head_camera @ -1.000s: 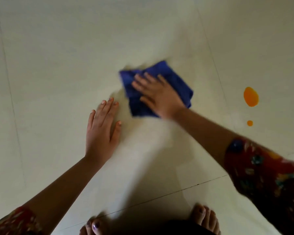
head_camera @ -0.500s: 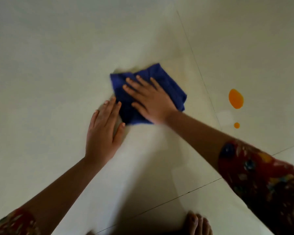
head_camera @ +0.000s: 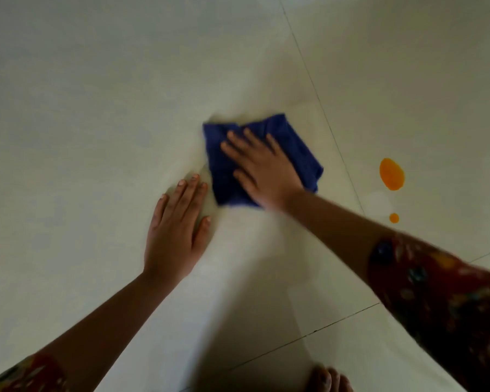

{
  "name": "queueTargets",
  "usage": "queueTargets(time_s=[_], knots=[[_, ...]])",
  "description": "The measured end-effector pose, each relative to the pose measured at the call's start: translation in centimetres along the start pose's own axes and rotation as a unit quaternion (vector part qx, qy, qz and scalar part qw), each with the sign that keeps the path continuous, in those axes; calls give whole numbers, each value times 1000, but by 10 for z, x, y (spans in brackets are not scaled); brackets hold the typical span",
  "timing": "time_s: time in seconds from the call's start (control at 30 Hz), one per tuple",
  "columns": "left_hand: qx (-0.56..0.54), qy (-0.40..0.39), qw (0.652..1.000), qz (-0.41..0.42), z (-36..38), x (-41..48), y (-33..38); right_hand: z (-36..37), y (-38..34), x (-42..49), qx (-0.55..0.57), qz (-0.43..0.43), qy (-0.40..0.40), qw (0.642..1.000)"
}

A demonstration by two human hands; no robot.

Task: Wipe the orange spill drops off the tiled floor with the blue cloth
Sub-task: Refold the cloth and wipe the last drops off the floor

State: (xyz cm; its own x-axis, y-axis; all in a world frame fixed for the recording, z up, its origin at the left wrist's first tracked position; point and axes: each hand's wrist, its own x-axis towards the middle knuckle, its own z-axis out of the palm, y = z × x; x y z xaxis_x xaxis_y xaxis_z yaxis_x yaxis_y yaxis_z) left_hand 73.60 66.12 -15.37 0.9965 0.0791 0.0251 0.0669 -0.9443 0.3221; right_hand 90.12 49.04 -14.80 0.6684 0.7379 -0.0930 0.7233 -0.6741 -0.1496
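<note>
Orange drops remain: a large drop (head_camera: 391,174) and a small drop (head_camera: 394,217) lie unwiped on the tiled floor (head_camera: 96,108), well right of the blue cloth (head_camera: 294,145), pressed flat under the right hand (head_camera: 262,168), fingers spread; left hand (head_camera: 176,233) rests open just beside it
</note>
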Motion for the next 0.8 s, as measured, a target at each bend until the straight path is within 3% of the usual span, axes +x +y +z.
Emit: queueTargets(time_s=[0.1,0.23,0.3,0.4,0.5,0.57,0.7,0.73,0.8], knots=[[1,-6,1000,2,-1,-1,-1,-14,60,36,6,152,12,988],[-6,-19,1000,0,-1,-1,-2,-15,110,29,35,333,53,941],[-8,-24,1000,2,-1,0,-3,-8,86,19,48,309,69,947],[-13,-26,1000,3,-2,0,-3,4,20,-32,55,125,48,990],[-12,-29,1000,-2,-2,0,-2,5,7,-89,39,-19,-17,999],[-11,-27,1000,-4,-1,0,-1,3,37,-89,40,28,-2,999],[-34,-24,999,1,-3,1,-2,-10,75,-40,20,262,38,964],[-46,-22,999,1,-4,1,-3,-10,69,-27,13,277,34,960],[-71,-11,997,0,-4,1,-3,-9,42,-9,7,220,18,975]])
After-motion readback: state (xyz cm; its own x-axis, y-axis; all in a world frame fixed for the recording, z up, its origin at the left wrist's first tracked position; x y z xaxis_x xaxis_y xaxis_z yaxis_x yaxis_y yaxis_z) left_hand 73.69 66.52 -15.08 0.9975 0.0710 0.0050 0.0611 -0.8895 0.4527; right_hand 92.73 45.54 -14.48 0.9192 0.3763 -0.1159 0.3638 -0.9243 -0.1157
